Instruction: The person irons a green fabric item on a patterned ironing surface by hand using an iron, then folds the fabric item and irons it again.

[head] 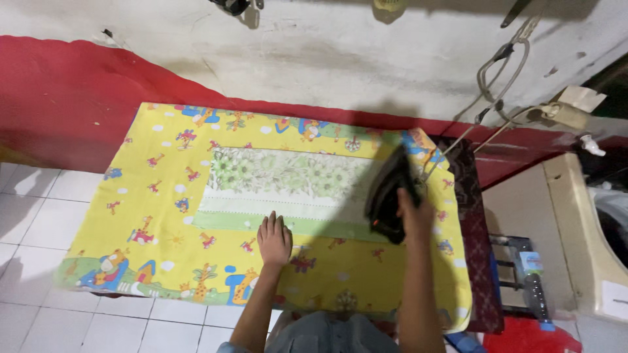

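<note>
Tiled floor, yellow cartoon sheet (pixel 163 216): your right hand (pixel 413 216) grips the heavy iron (pixel 390 193) by its handle; left hand (pixel 274 238), fingers spread, pins the limp green cloth (pixel 288 186).

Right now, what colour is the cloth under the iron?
The cloth is pale green and white with a flower pattern, seen in the head view.

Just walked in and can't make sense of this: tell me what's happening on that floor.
A person is ironing on the floor. Their right hand grips a dark iron at the right end of a green floral cloth. Their left hand lies flat on the cloth's near edge. The cloth is spread on a yellow cartoon-print sheet.
</note>
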